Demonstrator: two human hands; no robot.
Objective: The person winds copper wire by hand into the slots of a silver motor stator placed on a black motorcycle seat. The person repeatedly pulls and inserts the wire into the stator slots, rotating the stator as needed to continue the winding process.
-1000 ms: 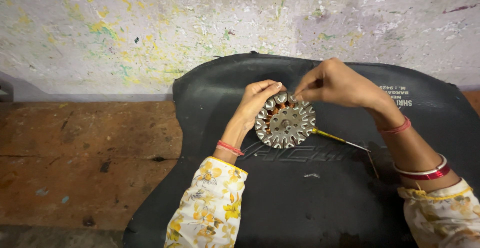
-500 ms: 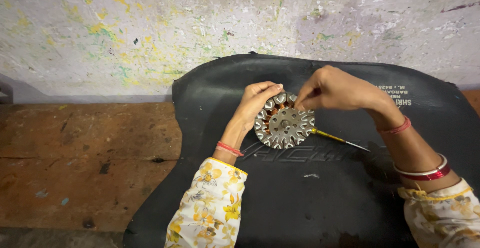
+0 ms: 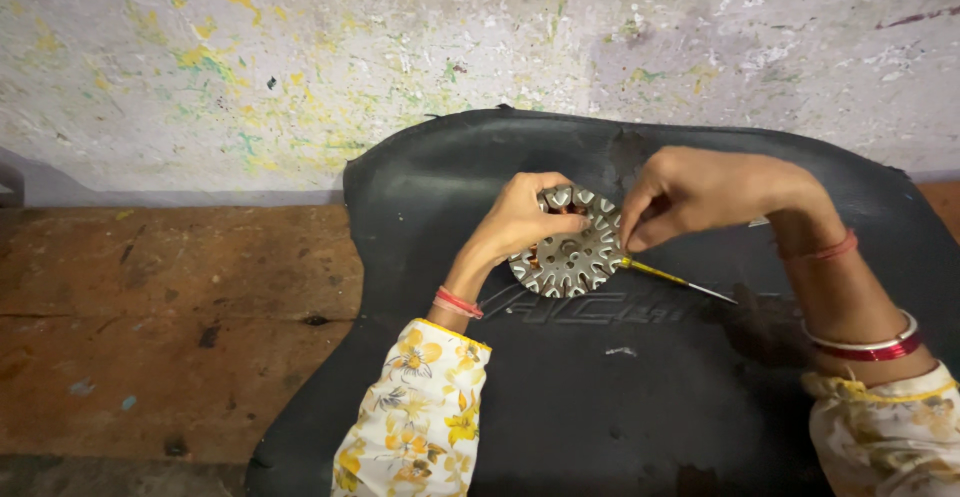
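Note:
A round metal stator [image 3: 570,252] with toothed slots and copper windings rests on a black rubber mat [image 3: 620,397]. My left hand [image 3: 520,219] grips its left and top edge, fingers curled over the rim. My right hand [image 3: 700,192] hovers at the stator's right edge with thumb and fingers pinched together; what it pinches is too small to tell, perhaps a fine wire. A thin yellow-handled tool [image 3: 670,277] lies on the mat, its tip at the stator's lower right, just under my right hand.
The mat covers a worn brown wooden surface [image 3: 150,317], bare on the left. A paint-speckled pale wall [image 3: 400,57] rises right behind. A small light scrap [image 3: 620,351] lies on the mat below the stator.
My right hand has dropped slightly from the stator's top toward its right edge. My left hand keeps its hold and the stator stays in place.

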